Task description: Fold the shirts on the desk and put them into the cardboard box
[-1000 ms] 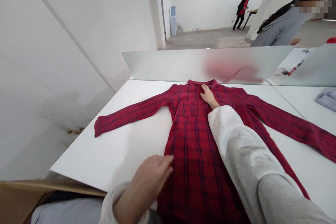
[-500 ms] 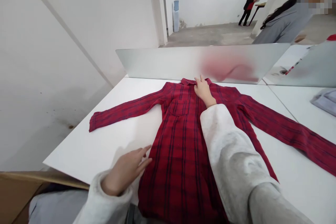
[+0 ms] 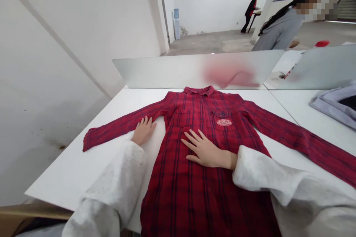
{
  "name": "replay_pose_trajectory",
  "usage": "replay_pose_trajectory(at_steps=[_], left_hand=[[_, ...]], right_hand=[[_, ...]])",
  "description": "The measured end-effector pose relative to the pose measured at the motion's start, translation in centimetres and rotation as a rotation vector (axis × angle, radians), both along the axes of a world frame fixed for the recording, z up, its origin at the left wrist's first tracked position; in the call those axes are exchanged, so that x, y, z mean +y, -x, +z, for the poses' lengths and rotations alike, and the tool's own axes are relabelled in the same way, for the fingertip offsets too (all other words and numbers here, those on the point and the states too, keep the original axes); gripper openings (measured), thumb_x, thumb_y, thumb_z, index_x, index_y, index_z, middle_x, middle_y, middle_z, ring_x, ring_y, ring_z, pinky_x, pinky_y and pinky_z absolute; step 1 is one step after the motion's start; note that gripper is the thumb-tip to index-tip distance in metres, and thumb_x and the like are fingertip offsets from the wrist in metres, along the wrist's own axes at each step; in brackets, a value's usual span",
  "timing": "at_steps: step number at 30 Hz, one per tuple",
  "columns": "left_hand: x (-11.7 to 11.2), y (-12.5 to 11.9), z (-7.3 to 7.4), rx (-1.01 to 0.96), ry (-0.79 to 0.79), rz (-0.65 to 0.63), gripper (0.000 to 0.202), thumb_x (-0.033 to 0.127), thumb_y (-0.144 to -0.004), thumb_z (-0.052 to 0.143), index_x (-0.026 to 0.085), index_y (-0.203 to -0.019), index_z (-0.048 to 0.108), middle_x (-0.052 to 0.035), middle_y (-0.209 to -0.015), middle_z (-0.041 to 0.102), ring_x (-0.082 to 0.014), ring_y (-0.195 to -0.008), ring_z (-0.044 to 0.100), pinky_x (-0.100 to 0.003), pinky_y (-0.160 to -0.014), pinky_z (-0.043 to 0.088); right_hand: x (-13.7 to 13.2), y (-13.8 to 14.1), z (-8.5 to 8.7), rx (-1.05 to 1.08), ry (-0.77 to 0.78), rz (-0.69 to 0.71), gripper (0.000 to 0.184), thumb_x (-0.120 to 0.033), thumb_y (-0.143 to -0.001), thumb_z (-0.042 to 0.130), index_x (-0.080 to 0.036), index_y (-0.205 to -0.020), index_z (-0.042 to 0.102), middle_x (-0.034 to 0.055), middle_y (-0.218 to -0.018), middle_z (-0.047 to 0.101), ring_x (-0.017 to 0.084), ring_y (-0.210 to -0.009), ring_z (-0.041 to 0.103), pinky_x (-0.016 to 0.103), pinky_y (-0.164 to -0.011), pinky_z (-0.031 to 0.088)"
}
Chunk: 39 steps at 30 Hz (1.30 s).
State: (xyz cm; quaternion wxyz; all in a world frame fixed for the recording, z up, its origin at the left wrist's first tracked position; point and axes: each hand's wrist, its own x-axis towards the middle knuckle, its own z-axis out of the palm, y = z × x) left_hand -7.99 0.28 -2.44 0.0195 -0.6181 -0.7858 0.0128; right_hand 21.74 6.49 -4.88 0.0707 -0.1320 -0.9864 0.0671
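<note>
L hand (image 3: 144, 130) sl. spread on sleeve (image 3: 109, 127) of red shirt (image 3: 180, 196); R hand (image 3: 205, 150) splayed wide on front.

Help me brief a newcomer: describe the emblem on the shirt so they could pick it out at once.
On the white table lies a spread-out red plaid shirt. Just beyond the right hand, find the chest pocket on the picture's right. The emblem sits there, pale and rounded, while the other pocket shows no such mark.
</note>
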Motion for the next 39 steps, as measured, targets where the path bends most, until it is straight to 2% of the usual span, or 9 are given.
replay_pose_trajectory(at_steps=[3,7,12,16,19,21,23,29,39], left_hand=[[0.2,2.4,-0.7,0.051,0.056,0.017,0.05,0.031,-0.095,0.019,0.009,-0.132,0.046,-0.0223,-0.139,0.045,-0.0328,-0.133,0.035,-0.057,-0.104,0.028],[0.8,6.0,-0.4,0.032,0.116,0.072,0.048,0.03,-0.095,0.022,0.011,-0.13,0.047,-0.0202,-0.143,0.04,-0.0337,-0.136,0.03,-0.063,-0.104,0.02],[3.6,8.1,-0.3,-0.006,0.072,0.122,0.048,0.032,-0.095,0.024,0.008,-0.131,0.046,-0.0189,-0.143,0.041,-0.0322,-0.135,0.031,-0.059,-0.106,0.021],[4.2,5.3,-0.9,0.014,-0.148,0.152,0.049,0.03,-0.095,0.022,0.006,-0.133,0.043,-0.0184,-0.145,0.038,-0.0294,-0.136,0.03,-0.052,-0.108,0.024],[2.7,1.6,-1.6,-0.065,-0.357,0.03,0.043,0.029,-0.094,0.028,0.013,-0.125,0.054,-0.0132,-0.131,0.054,-0.0232,-0.124,0.046,-0.041,-0.105,0.034],[1.5,-0.8,-2.0,-0.134,-0.316,-0.112,0.042,0.029,-0.093,0.031,0.014,-0.121,0.057,-0.0111,-0.128,0.057,-0.021,-0.12,0.05,-0.039,-0.106,0.034],[0.8,-2.5,-2.1,-0.161,-0.219,-0.165,0.044,0.029,-0.092,0.031,0.013,-0.127,0.053,-0.0109,-0.137,0.051,-0.0216,-0.125,0.045,-0.042,-0.11,0.028],[1.3,-3.5,-1.7,-0.13,-0.057,-0.061,0.053,0.036,-0.092,0.029,0.013,-0.139,0.039,-0.0086,-0.15,0.031,-0.0279,-0.139,0.025,-0.052,-0.113,0.015],[2.0,-4.1,-2.3,-0.095,0.005,-0.006,0.072,0.05,-0.087,0.04,0.011,-0.146,0.023,-0.0142,-0.154,0.019,-0.0367,-0.14,0.015,-0.06,-0.11,0.014]], right_hand=[[0.0,-0.5,-0.4,0.013,0.032,-0.007,0.066,-0.059,-0.092,0.031,-0.02,-0.145,0.032,0.0123,-0.152,0.024,0.033,-0.14,0.014,0.057,-0.111,0.015],[0.2,-0.4,-0.4,0.005,0.062,0.003,0.068,-0.06,-0.092,0.029,-0.019,-0.146,0.03,0.0123,-0.152,0.023,0.032,-0.141,0.013,0.057,-0.112,0.013],[0.3,-0.6,-0.5,-0.021,0.107,0.033,0.069,-0.061,-0.092,0.026,-0.018,-0.146,0.029,0.0115,-0.153,0.021,0.03,-0.142,0.009,0.057,-0.112,0.012],[0.3,-0.6,-0.3,-0.012,0.12,0.019,0.068,-0.061,-0.092,0.027,-0.02,-0.146,0.028,0.0108,-0.153,0.021,0.03,-0.142,0.01,0.057,-0.112,0.012],[0.2,-0.6,-0.3,-0.005,0.12,0.015,0.068,-0.061,-0.092,0.027,-0.02,-0.147,0.027,0.0108,-0.152,0.022,0.03,-0.141,0.011,0.057,-0.112,0.013],[0.2,-0.5,-0.4,-0.007,0.116,0.015,0.068,-0.061,-0.092,0.027,-0.02,-0.146,0.028,0.0111,-0.152,0.022,0.03,-0.141,0.011,0.057,-0.112,0.013],[0.2,-0.6,-0.5,-0.008,0.108,0.016,0.068,-0.06,-0.092,0.028,-0.019,-0.146,0.029,0.0111,-0.152,0.021,0.03,-0.141,0.011,0.057,-0.112,0.013],[0.2,-0.6,-0.8,-0.012,0.087,0.02,0.067,-0.06,-0.092,0.029,-0.019,-0.146,0.03,0.0112,-0.152,0.021,0.03,-0.142,0.009,0.057,-0.112,0.013],[0.1,-0.5,-0.8,-0.012,0.08,0.012,0.067,-0.059,-0.092,0.03,-0.019,-0.146,0.03,0.0104,-0.152,0.021,0.03,-0.142,0.01,0.056,-0.113,0.013]])
